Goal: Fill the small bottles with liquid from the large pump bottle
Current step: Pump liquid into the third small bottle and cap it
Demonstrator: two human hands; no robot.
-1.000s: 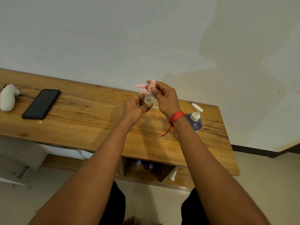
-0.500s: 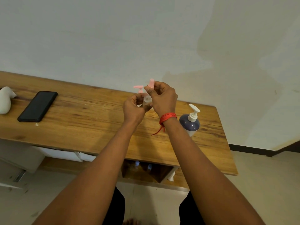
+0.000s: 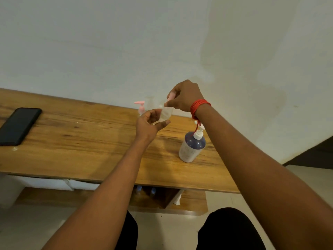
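Note:
My right hand (image 3: pixel 185 96), with a red thread at the wrist, pinches the pink pump top of a small clear bottle (image 3: pixel 166 113) and holds it above the wooden table (image 3: pixel 81 141). Just below and to its left is my left hand (image 3: pixel 150 123), fingers spread and cupped beside the bottle's lower end, not closed on it. A second small bottle with a pink pump (image 3: pixel 141 107) stands on the table behind my left hand. To the right, under my right wrist, stands the large pump bottle (image 3: pixel 191 147), white and dark blue with a white pump.
A black phone (image 3: pixel 18 126) lies on the table at far left. A pale wall runs right behind the table. Under the tabletop is an open shelf (image 3: pixel 158 197) holding small items. My knees show at the bottom edge.
My left hand has let go of the small bottle and opened. My right hand has lifted the bottle slightly up and to the right. The white object at far left has left the view.

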